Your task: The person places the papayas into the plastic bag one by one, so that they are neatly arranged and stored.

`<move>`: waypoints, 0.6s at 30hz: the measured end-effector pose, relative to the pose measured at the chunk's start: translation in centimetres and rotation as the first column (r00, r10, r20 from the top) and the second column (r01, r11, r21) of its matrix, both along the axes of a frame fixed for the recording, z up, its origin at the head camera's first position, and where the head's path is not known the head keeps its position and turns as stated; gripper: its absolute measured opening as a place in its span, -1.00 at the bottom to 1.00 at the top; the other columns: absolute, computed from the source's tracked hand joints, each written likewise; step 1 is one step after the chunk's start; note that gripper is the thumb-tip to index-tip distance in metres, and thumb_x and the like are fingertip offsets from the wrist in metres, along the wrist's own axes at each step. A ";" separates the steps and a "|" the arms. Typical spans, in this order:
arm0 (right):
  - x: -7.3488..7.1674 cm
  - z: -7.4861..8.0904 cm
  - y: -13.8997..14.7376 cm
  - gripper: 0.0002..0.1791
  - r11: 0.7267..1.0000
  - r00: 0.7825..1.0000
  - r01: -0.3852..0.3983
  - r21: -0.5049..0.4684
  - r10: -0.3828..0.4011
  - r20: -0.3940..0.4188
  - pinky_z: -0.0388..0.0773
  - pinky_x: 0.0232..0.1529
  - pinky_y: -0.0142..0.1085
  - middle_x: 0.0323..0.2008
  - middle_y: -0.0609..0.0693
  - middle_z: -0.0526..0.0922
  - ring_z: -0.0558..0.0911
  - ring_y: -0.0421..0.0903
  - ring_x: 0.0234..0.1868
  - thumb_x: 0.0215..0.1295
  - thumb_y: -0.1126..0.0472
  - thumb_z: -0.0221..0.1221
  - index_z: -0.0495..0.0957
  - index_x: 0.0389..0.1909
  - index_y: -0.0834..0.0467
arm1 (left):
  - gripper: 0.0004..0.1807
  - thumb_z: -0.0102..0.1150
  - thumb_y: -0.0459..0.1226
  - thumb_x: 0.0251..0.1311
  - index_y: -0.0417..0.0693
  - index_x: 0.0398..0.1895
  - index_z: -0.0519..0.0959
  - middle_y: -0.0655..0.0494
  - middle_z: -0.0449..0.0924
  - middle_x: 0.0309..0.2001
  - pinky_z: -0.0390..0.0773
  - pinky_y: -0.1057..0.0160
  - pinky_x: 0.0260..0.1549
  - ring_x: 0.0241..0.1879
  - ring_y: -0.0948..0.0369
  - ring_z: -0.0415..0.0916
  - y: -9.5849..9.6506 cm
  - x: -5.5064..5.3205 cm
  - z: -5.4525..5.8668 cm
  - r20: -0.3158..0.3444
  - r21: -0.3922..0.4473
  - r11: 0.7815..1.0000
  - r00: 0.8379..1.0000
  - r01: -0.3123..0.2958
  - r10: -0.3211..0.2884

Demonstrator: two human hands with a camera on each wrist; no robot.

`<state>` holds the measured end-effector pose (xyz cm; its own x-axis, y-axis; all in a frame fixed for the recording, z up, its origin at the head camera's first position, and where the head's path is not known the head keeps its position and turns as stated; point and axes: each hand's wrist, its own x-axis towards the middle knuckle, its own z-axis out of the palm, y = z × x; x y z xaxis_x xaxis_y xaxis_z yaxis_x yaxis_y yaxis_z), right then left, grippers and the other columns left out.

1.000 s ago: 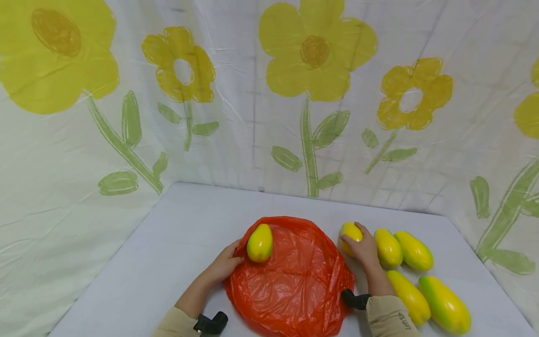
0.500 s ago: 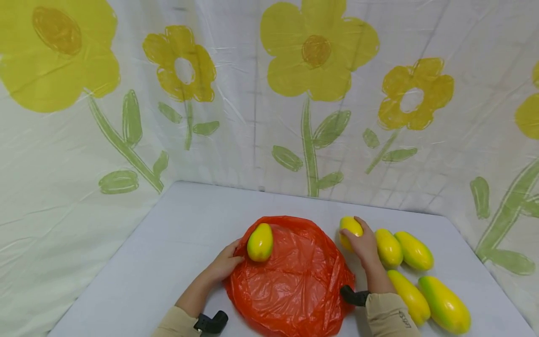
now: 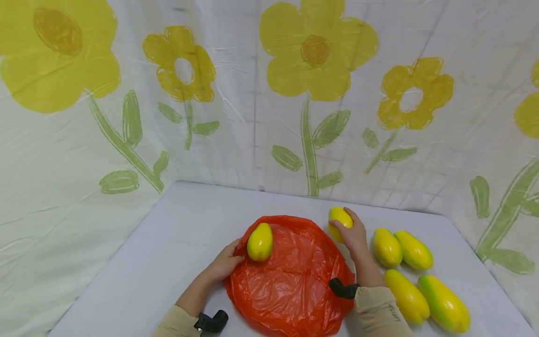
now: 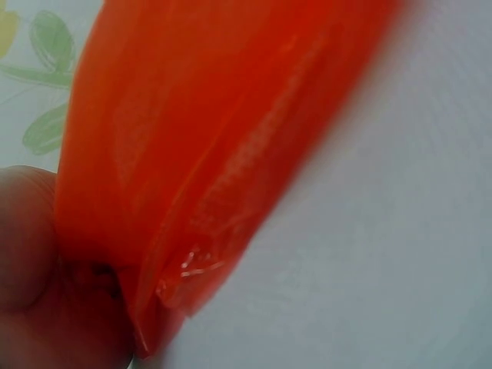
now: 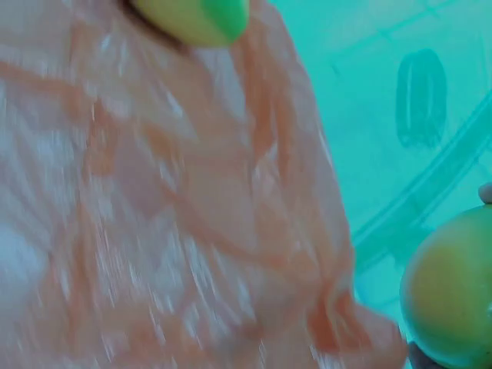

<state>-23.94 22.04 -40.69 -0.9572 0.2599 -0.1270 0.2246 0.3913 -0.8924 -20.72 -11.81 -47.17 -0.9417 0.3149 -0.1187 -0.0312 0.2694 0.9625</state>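
A red plastic bag (image 3: pixel 290 290) lies spread with its mouth open on the table in the head view. My left hand (image 3: pixel 226 263) grips the bag's left rim; in the left wrist view the red plastic (image 4: pixel 192 138) runs into the fold beside the thumb (image 4: pixel 23 238). One yellow-green papaya (image 3: pixel 260 241) rests inside the bag near its far left rim. My right hand (image 3: pixel 354 234) holds another papaya (image 3: pixel 338 220) beyond the bag's far right rim, thumb on the near side, fingers over the top. The right wrist view shows this held papaya (image 5: pixel 453 288) at its right edge.
Several more papayas lie to the right: one (image 3: pixel 387 248) beside another (image 3: pixel 414 251) at the back, and two (image 3: pixel 406 297) (image 3: pixel 444 304) nearer the right sleeve. A white sheet with yellow flowers (image 3: pixel 316 51) hangs behind the white table (image 3: pixel 198 210).
My right hand has lifted the papaya and carried it a little left and away, toward the bag's far right rim. My left hand and the papaya in the bag stay put.
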 end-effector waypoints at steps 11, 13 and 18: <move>-0.5 -0.4 -4.9 -0.26 0.995 0.997 -0.041 -0.088 0.035 -0.064 0.40 0.21 0.00 0.25 0.17 0.27 0.32 0.11 0.12 0.20 0.10 0.14 0.10 0.39 0.01 | -0.42 -0.17 -0.42 0.25 -0.11 0.38 0.16 -0.19 0.27 0.30 0.63 0.12 -0.13 -0.07 0.12 0.50 0.0 0.0 0.1 0.004 -0.014 1.000 1.000 -0.003 0.003; -0.4 -0.6 -5.8 -0.28 0.996 0.996 -0.050 -0.079 0.043 -0.084 0.42 0.18 0.00 0.24 0.18 0.29 0.34 0.12 0.10 0.19 0.10 0.14 0.13 0.38 0.03 | -0.42 -0.17 -0.42 0.25 -0.12 0.38 0.16 -0.19 0.27 0.29 0.63 0.12 -0.13 -0.07 0.12 0.50 0.1 0.0 0.1 0.003 -0.015 1.000 1.000 0.000 0.000; -0.1 -1.1 -8.0 -0.29 0.995 0.994 -0.061 -0.080 0.054 -0.091 0.46 0.14 0.00 0.23 0.17 0.33 0.37 0.12 0.09 0.17 0.10 0.17 0.18 0.36 0.02 | -0.42 -0.18 -0.42 0.25 -0.12 0.38 0.15 -0.20 0.27 0.29 0.63 0.12 -0.14 -0.08 0.12 0.51 0.0 0.0 0.2 -0.001 -0.010 1.000 1.000 0.011 -0.011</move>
<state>-24.04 14.04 -41.79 -0.9787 0.1964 -0.0594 0.1223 0.3258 -0.9375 -20.71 -11.79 -47.01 -0.9384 0.3236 -0.1213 -0.0276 0.2797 0.9597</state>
